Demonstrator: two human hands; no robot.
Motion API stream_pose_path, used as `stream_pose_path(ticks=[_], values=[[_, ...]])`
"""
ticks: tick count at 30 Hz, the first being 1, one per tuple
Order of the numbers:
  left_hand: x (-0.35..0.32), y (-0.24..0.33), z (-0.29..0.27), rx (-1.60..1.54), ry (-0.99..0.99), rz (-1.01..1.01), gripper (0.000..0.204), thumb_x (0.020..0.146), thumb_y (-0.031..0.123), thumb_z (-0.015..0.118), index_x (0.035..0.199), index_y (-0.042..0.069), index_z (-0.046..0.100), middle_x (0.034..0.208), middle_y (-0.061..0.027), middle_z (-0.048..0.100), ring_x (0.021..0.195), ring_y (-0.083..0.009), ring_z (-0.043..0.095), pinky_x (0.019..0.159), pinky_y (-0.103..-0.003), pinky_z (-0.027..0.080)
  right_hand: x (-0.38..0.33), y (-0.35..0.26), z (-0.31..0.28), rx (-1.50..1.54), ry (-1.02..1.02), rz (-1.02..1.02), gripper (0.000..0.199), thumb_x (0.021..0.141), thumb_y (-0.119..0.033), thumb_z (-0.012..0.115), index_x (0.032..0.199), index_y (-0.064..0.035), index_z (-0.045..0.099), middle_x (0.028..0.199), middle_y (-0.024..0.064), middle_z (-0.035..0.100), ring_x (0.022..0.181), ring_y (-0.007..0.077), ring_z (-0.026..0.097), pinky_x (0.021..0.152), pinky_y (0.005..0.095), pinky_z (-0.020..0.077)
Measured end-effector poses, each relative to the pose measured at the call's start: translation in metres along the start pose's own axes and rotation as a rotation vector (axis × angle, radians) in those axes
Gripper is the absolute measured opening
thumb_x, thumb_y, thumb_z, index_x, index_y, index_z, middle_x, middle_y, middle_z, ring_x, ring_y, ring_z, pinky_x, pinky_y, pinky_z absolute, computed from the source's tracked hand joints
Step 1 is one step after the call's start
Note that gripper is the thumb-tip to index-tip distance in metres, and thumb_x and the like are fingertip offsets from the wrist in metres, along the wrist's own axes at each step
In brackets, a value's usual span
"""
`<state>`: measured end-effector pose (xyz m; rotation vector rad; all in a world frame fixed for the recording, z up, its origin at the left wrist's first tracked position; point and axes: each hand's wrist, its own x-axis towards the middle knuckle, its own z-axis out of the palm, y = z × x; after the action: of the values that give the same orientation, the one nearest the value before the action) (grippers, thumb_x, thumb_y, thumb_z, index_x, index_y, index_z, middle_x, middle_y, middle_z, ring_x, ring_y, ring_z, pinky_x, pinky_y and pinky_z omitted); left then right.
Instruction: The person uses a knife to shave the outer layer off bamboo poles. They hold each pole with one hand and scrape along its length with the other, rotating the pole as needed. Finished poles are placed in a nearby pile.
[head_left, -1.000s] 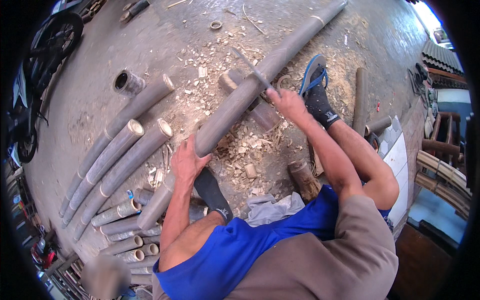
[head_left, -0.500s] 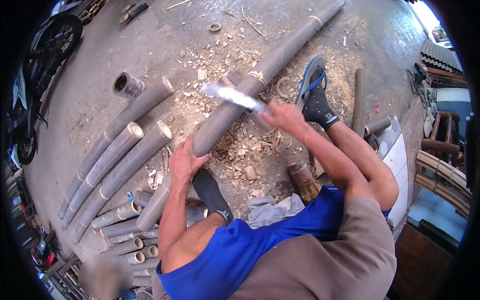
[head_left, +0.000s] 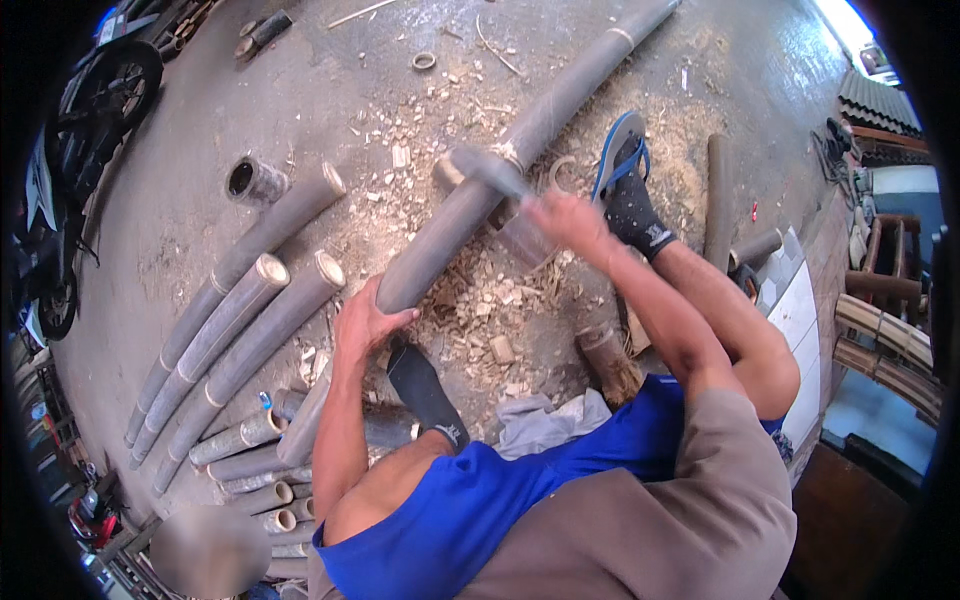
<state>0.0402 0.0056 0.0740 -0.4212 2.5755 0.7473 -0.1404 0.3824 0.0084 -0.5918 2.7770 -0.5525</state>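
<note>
A long grey-brown bamboo pole (head_left: 440, 245) runs diagonally from my left side to the far right. My left hand (head_left: 365, 318) is wrapped around its near part, thumb on top. My right hand (head_left: 567, 218) is closed on the handle of a machete (head_left: 490, 172), whose blade is blurred by motion. That blade crosses the pole just on the near side of a pale, trimmed node ring (head_left: 509, 153); whether it touches the bamboo I cannot tell. Beneath the pole lies a short bamboo log (head_left: 527, 245), crosswise, partly hidden.
Pale wood chips (head_left: 500, 290) litter the floor around the pole. Several bamboo poles (head_left: 235, 310) lie on the left, beside a short hollow piece (head_left: 255, 180). My sandalled foot (head_left: 625, 165) is right of the pole. A grey cloth (head_left: 550, 420) lies between my legs.
The machete blade has swung from raised and shiny, further left, to the pole near the node ring. My left hand keeps its place on the bamboo.
</note>
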Motion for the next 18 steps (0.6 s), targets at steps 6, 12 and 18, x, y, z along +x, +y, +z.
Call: stream_pose_path(ticks=[6,12,18], values=[[0.003,-0.005,0.005,-0.059,-0.063,0.002,0.096,0.064,0.055,0.09,0.145,0.01,0.062,0.121,-0.0206,0.076,0.114,-0.036,0.073,0.101,-0.046,0.054,0.014,0.017,0.0,0.178,0.168,0.344,0.078,0.104,-0.073,0.042,0.097,0.0008,0.066,0.086,0.0297,0.073,0.084,0.0461,0.075,0.076,0.0577,0.0577],[-0.003,-0.003,-0.003,0.072,0.02,-0.004,0.091,0.067,0.056,0.09,0.141,0.011,0.064,0.12,-0.022,0.076,0.111,-0.0399,0.073,0.097,-0.049,0.056,0.004,-0.004,0.006,0.021,0.027,0.136,0.07,0.107,-0.065,0.043,0.097,-0.0004,0.068,0.085,0.0321,0.071,0.091,0.049,0.074,0.081,0.0574,0.0578],[-0.019,-0.024,0.026,0.252,0.247,0.027,0.097,0.07,0.053,0.09,0.151,0.013,0.053,0.117,-0.0238,0.074,0.105,-0.0422,0.074,0.089,-0.053,0.059,-0.013,-0.044,0.004,-0.087,-0.193,-0.087,0.067,0.107,-0.064,0.046,0.105,-0.0004,0.066,0.083,0.0318,0.07,0.086,0.0479,0.074,0.077,0.0596,0.0571]])
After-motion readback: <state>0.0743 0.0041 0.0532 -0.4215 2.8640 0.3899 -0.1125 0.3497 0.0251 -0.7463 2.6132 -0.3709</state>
